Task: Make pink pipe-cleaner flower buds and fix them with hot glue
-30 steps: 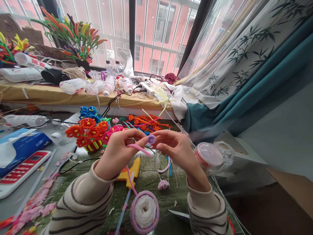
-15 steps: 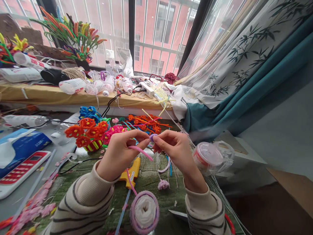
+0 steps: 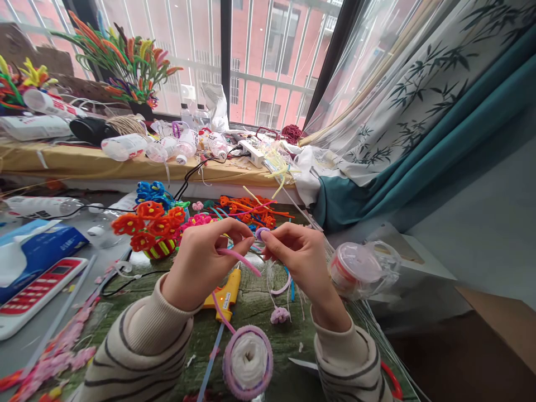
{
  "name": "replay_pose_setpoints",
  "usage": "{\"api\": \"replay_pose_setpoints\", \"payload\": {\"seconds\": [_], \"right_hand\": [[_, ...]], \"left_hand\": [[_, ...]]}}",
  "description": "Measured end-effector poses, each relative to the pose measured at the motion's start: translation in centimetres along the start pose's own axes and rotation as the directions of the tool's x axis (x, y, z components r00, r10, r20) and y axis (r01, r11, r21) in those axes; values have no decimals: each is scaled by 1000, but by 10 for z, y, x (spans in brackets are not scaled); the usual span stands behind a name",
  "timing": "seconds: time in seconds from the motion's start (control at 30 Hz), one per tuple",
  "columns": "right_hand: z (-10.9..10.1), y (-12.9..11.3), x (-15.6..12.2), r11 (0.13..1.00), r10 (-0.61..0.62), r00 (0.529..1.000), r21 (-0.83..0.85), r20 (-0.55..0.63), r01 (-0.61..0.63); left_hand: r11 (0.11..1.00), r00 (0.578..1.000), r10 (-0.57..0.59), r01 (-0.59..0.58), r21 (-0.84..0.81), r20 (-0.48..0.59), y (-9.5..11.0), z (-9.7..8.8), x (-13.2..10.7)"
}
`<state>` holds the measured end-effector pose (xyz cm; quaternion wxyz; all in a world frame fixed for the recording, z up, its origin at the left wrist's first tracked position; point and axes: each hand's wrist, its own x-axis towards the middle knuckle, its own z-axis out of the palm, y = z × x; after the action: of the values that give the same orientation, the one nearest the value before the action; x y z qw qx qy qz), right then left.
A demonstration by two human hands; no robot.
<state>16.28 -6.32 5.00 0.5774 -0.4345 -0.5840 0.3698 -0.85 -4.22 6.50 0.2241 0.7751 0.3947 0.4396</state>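
The left hand [image 3: 200,262] pinches a pink chenille stem [image 3: 239,261]; the right hand [image 3: 302,267] pinches a lilac coil [image 3: 262,233]; both pinches unchanged; yellow hot-glue gun [image 3: 226,295] at 6 o'clock.

Purple pipe-cleaner coil [image 3: 262,234]: partly hidden between left hand [image 3: 200,265] and right hand [image 3: 301,263], its winding too small to tell.

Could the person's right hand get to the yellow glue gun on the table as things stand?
Probably yes. The right hand sits just above and beside the glue gun, and nothing stands between them. It is pinching a small purple coil, though, so it would likely have to let go first.
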Motion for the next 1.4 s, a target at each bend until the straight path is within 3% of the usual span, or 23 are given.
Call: {"api": "replay_pose_setpoints", "payload": {"seconds": [0.33, 0.7, 1.07, 1.4], "right_hand": [[1, 1, -1, 999, -25, 1000, -44, 0, 25], [-3, 3, 2, 999, 15, 998, 30, -59, -13], [1, 3, -1, 999, -29, 1000, -24, -8, 29], [2, 0, -1, 1000, -20, 1000, 1, -20, 20]], "left_hand": [[987, 988, 139, -132, 95, -70, -2, 8, -1], [995, 997, 78, -78, 62, 0, -3, 7, -1], [987, 991, 122, -114, 112, -63, 0, 9, -1], [991, 995, 86, -81, 109, -40, 6, 7, -1]]}}
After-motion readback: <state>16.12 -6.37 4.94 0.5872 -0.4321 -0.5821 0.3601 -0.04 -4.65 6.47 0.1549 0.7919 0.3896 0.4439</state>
